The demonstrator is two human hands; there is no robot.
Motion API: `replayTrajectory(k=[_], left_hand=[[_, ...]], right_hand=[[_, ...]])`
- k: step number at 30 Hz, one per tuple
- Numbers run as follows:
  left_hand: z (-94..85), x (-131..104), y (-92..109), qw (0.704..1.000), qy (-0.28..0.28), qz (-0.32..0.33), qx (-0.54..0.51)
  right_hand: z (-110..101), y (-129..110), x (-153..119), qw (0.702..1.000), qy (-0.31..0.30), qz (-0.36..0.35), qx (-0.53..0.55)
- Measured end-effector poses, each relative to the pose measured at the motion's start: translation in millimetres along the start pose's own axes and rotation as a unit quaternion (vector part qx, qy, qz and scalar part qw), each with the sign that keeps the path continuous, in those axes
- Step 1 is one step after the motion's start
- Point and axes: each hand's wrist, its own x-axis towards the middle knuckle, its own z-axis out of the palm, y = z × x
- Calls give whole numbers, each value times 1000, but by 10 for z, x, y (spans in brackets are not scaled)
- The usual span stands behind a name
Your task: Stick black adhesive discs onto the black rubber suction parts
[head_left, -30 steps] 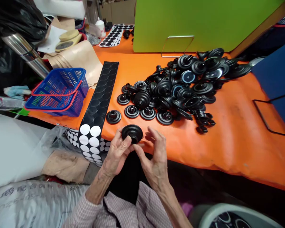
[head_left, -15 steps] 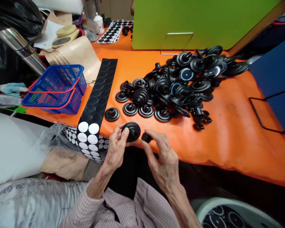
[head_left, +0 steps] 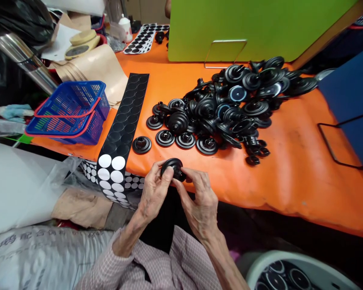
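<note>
Fingers clamped on a cap [head_left: 184,175], the right hand [head_left: 199,196] now seemingly joins it, at four o'clock, to the left hand's [head_left: 155,190] clamped disc [head_left: 173,163].

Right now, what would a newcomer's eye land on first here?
The big heap of black ridged discs, sprawled over the bright orange tabletop in front of a green panel. Next, at the table's near edge, the left hand holding a black disc, the right hand pinching against it. Then, left of the hands, a dotted black strip draped over the edge.
</note>
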Motion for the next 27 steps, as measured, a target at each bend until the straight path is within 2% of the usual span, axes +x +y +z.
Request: replayTrajectory(k=[2, 4, 6, 9, 12, 14, 18, 23, 25, 27], left_hand=[[-2, 2, 16, 1000, -14, -4, -27], [-22, 9, 37, 998, -20, -27, -61], [-54, 16, 57, 995, -21, -56, -83], [-101, 18, 72, 993, -33, -64, -90], [-138, 5, 60, 995, -56, -48, -73], [-163, -9, 39, 996, -68, -30, -53], [-206, -42, 3, 997, -71, 1, -22], [-239, 18, 54, 999, -51, -6, -3], [-280, 103, 111, 999, -34, 5, 24], [-343, 209, 169, 996, 13, 38, 84]], right_hand=[[5, -6, -27, 1000, 3, -17, -11], [-13, -30, -48, 1000, -20, -5, 22], [-46, -53, -51, 994, -42, 60, 83], [-71, -57, -17, 965, -44, 199, 165], [-47, -36, 40, 931, -88, 264, 236], [-20, -33, 62, 919, -109, 271, 265], [19, -60, 40, 910, -104, 276, 290], [76, -19, 92, 902, -138, 269, 309], [143, 39, 226, 922, -137, 227, 284], [255, 98, 424, 960, -98, 155, 213]])
